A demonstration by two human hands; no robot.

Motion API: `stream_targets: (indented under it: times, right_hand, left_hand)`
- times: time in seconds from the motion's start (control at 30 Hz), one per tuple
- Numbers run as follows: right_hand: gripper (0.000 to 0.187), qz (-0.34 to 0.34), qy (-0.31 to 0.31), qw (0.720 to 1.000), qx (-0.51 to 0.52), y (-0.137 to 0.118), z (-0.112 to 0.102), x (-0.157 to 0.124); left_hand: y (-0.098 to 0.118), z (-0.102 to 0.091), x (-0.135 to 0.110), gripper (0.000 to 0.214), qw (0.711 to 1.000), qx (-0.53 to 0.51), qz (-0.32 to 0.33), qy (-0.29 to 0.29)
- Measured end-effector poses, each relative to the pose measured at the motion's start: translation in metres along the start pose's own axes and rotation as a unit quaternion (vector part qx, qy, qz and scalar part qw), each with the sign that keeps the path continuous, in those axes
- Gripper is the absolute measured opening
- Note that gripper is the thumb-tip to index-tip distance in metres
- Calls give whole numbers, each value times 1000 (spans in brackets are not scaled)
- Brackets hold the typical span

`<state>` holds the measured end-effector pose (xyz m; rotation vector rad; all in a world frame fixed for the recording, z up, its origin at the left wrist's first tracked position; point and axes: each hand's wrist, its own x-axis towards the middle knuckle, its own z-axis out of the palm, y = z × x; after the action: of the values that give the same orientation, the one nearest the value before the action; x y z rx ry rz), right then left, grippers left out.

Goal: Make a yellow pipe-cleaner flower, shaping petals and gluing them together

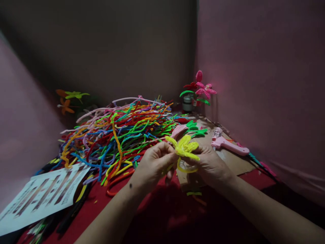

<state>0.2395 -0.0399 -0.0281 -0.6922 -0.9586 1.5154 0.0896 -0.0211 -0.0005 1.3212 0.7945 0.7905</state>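
Note:
A yellow pipe-cleaner flower [185, 147] with several looped petals is held up between my two hands. My left hand [162, 157] is closed in a pinch at the flower's left side, near its base. On the other side, my right hand [207, 162] grips the flower by its right petals, fingers closed. One yellow petal loop hangs below, between the hands. The fingertips are partly hidden behind the petals.
A big heap of coloured pipe cleaners [132, 132] lies behind my left hand. A pink glue gun [230, 146] rests on cardboard [243, 165] at right. A printed sheet [45, 196] lies at left. Finished pink flowers [205, 90] stand at the back, orange ones [66, 105] back left.

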Motion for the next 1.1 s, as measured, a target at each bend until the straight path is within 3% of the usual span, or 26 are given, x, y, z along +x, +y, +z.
stream_targets:
  times: [0.2,0.3,0.37,0.43,0.5,0.57,0.63,0.73,0.9,1.1]
  right_hand:
    - [15,6,35,999,-16,-3,4,1]
    - [19,-2,40,999,1,-2,8,3]
    - [22,-5,42,999,11,-1,10,3]
    - [22,-3,50,999,13,1,11,3]
    - [21,-6,59,998,17,3,12,3]
    - [21,-18,58,998,20,4,11,2]
    - [22,-29,49,998,17,5,11,2]
    - [23,-23,51,998,-5,4,12,1]
    - [15,-47,68,995,-52,0,15,-1]
    - [19,-56,18,993,-103,-4,10,-2]
  left_hand:
    - [2,9,-5,22,993,86,36,68]
    - [-4,11,-7,21,972,179,105,114]
    - [-11,10,-8,14,928,285,188,145]
    - [-20,9,-8,9,865,401,255,160]
    - [-27,7,-8,13,809,491,280,160]
    - [-31,4,-8,16,774,545,283,155]
    - [-32,2,-7,17,763,563,282,144]
    - [-27,0,-7,15,792,523,287,129]
    - [-13,4,-10,10,904,320,240,149]
    - [-6,11,-9,15,972,127,139,142]
